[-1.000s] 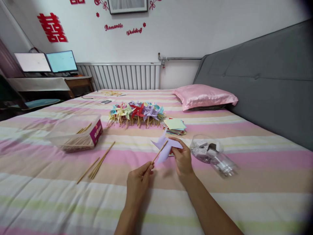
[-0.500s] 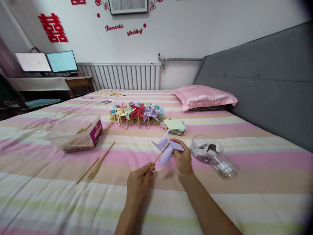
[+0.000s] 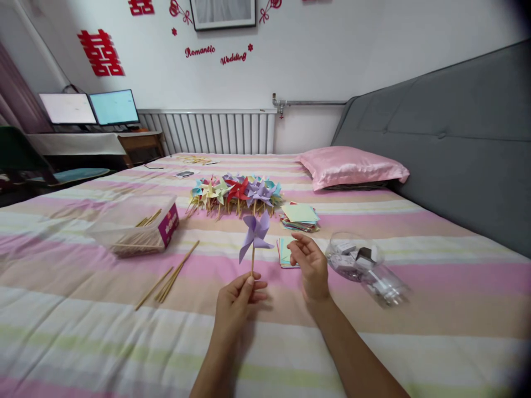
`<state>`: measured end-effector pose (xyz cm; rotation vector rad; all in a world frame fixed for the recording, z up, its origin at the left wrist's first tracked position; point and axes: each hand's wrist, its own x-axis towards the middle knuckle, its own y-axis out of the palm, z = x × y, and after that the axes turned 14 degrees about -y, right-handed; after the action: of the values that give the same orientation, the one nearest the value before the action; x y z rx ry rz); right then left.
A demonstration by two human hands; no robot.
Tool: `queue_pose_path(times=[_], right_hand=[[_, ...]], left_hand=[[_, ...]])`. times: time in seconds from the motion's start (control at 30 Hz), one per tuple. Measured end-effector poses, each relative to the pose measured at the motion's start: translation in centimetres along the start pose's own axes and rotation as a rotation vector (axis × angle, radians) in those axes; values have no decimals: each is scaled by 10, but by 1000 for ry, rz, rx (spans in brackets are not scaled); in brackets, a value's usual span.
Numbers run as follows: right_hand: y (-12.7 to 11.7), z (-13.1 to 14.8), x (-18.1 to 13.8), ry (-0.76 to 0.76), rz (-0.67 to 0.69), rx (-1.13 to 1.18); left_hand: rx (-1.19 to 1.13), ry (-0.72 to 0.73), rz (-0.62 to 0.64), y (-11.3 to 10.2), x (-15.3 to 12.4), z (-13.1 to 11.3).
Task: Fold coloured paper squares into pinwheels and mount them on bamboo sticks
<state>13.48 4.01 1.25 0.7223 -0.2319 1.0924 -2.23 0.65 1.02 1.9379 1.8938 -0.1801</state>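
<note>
A purple paper pinwheel (image 3: 256,235) stands upright on its thin wooden stick, which my left hand (image 3: 238,298) pinches near the lower end. My right hand (image 3: 310,268) is off to the right of the pinwheel, its fingers loosely curled and apart, with nothing visible in them. Just behind those fingers lies a small stack of coloured paper squares (image 3: 284,253), partly covered by the hand. A taller stack of paper squares (image 3: 300,214) sits farther back. Beyond the held pinwheel stands a cluster of finished pinwheels (image 3: 238,190) in several colours.
On the left is a clear plastic box (image 3: 136,232) with wooden sticks inside. Several loose sticks (image 3: 176,275) lie beside it on the striped bedspread (image 3: 103,342). To the right are a round clear container (image 3: 350,257) and a tipped clear jar (image 3: 385,284). A pink pillow (image 3: 352,167) lies behind.
My right hand has let go of the pinwheel's paper blades. My left hand has turned the pinwheel upright and leftward, uncovering the small paper stack. The view has shifted slightly.
</note>
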Motion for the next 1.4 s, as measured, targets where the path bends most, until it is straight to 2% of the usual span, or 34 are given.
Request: queue_pose_path(times=[0.27,0.47,0.77,1.17,1.4], right_hand=[[-5,-12,0,-25,-19,-181],[-6,-9,1,36,36,-123],[-7,-15,1,57,-12,-123],[-6,-14,0,52,-41,-76],[-2,-7,1,74,-28,-50]], left_hand=[[22,-86,111,2,-6,-3],[82,-118,162,6,-7,-2],[107,-121,239,6,-3,3],[128,-118,243,6,-2,3],[26,-106,146,6,-6,-3]])
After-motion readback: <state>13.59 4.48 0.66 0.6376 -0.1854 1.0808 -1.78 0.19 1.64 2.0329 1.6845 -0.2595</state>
